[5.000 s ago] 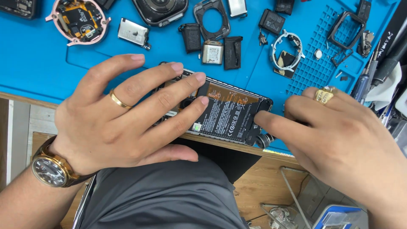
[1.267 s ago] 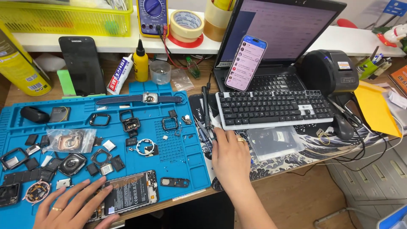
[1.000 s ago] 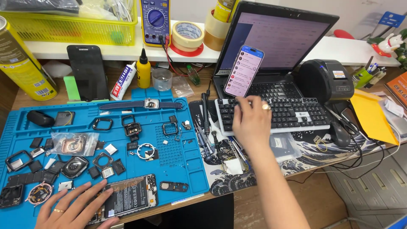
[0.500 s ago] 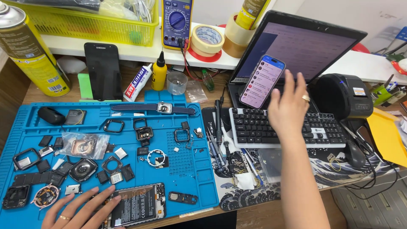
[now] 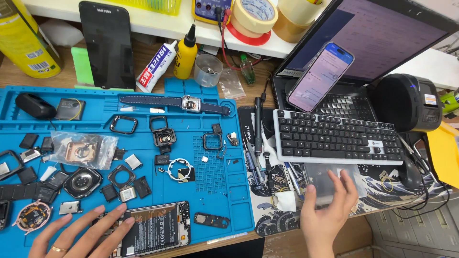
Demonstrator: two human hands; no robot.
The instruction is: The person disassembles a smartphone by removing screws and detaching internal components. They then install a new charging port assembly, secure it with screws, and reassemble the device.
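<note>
our right hand (image 5: pixel 327 215) was up by the phone (image 5: pixel 319 76) that leans on the laptop (image 5: pixel 377 43) a moment ago. now it is back down at the near edge of the desk, below the keyboard (image 5: pixel 334 138). its fingers are open and spread, and they touch a clear plastic bag (image 5: pixel 330 179) on the wave mat (image 5: pixel 382 186). we cannot tell if it grips the bag yet. so it looks like we are done with the phone screen and are back at the bench things.

our left hand (image 5: pixel 79 234) has stayed put. it lies flat and open, with its fingertips on the opened phone (image 5: pixel 153 231). it holds nothing; it just presses the phone down.

the opened phone lies on the blue mat (image 5: pixel 215 191), at the near edge, face down with its back off. we see a big black battery with small white print in a thin frame. a small dark part (image 5: pixel 212 220) lies just beside it. watch pieces lie all over the mat above it.
</note>
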